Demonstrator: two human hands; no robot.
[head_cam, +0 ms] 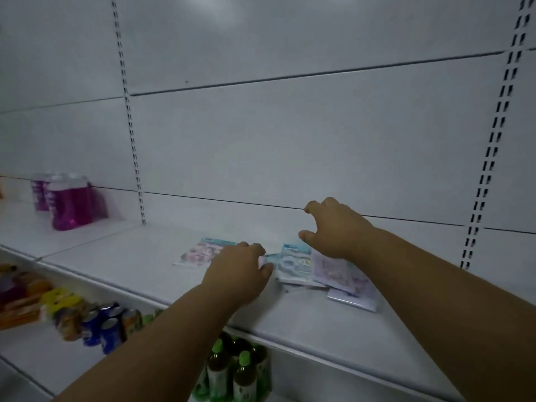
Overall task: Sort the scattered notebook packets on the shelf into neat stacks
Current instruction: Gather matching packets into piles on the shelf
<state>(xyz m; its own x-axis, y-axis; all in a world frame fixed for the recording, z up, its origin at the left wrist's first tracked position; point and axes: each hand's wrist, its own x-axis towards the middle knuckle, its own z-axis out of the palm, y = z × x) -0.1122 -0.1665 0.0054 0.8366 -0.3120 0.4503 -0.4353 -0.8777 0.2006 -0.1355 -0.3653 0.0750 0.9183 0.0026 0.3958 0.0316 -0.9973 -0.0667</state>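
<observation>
**Both hands down among the packets on the white shelf**

Left hand (239,268) is low on the shelf (116,256), palm down, fingers curled over the near end of a small packet (268,260), and whether it actually grips it, hard to tell from this angle. Right hand (333,227) hovers just above the blue packet (293,264), fingers spread and bent like a claw, thumb pointing left, holding nothing.

That blue packet lies flat in the middle of the shelf, overlapping a pale pink packet (339,272) to its right. A white packet (355,301) pokes out from under them, nearest the front edge. It's a loose, fanned heap, corners all askew. Off to the left of the left hand, one pink packet (203,252) lies apart and on its own, flat and turned at an angle.

Further out, purple bottles (68,198) stand toward the shelf's back left corner. On the shelf below: green-capped bottles (235,369) under the forearms, blue cans (101,327) and yellow packs (62,295) to the left.
</observation>
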